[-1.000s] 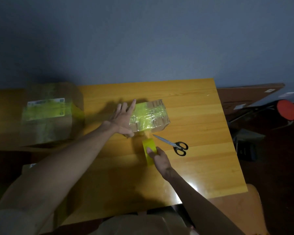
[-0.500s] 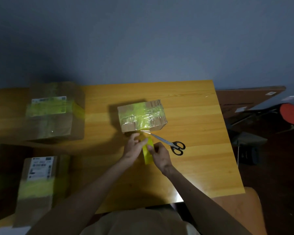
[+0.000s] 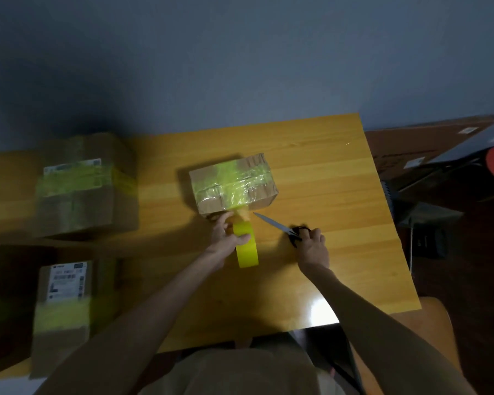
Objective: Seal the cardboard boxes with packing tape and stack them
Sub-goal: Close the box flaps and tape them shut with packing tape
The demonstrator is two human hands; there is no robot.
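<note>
The left hand (image 3: 229, 234) grips the roll of yellow packing tape (image 3: 247, 246), with the thumb across its side. Just past that hand's fingertips sits the small brown cardboard box (image 3: 234, 185) with shiny yellow tape on top. A strip of tape runs from the roll up to it. The right hand (image 3: 313, 248) curls around the black handles of the silver scissors (image 3: 271, 222), and the blades point at the box. These lie on the yellow wooden table (image 3: 325, 181). Far to the left of the left hand are 2 more: a big taped cardboard box (image 3: 83, 186) and a blurry box with a white label (image 3: 63, 303).
</note>
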